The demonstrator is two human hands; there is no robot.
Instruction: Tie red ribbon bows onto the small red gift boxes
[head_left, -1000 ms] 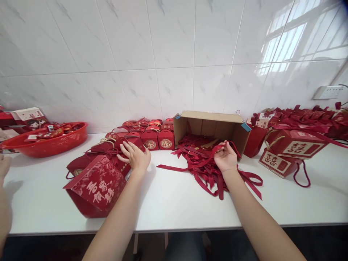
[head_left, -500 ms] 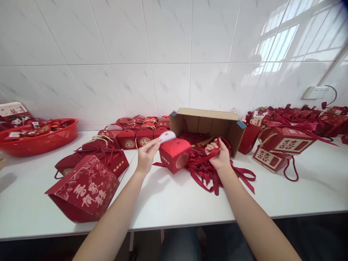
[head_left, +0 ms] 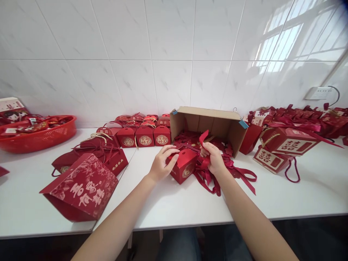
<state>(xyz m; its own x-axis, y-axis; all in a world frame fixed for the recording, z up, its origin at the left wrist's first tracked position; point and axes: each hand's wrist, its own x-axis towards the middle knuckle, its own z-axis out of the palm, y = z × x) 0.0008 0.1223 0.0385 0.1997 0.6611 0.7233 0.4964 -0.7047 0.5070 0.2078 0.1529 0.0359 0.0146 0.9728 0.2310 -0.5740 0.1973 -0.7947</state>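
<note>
My left hand (head_left: 163, 163) is closed on the upper left edge of a small red gift box (head_left: 185, 167) with a gold round emblem. The box sits on the white table. Just right of it, my right hand (head_left: 212, 156) pinches a dark red ribbon (head_left: 203, 136), whose end sticks up above the fingers. A heap of loose red ribbons (head_left: 241, 173) lies under and beside that hand, spilling from a cardboard box (head_left: 209, 111) tipped on its side.
Rows of small red boxes (head_left: 145, 139) stand against the wall behind my left hand. Larger red boxes (head_left: 84, 188) lie at the left, near a red plastic basket (head_left: 54, 135) of wrapped pieces. More boxes with handles (head_left: 288, 139) are stacked at the right.
The small red gift box has come down and right onto the table, with my left hand following. My right hand has moved left toward it, carrying the ribbon.
</note>
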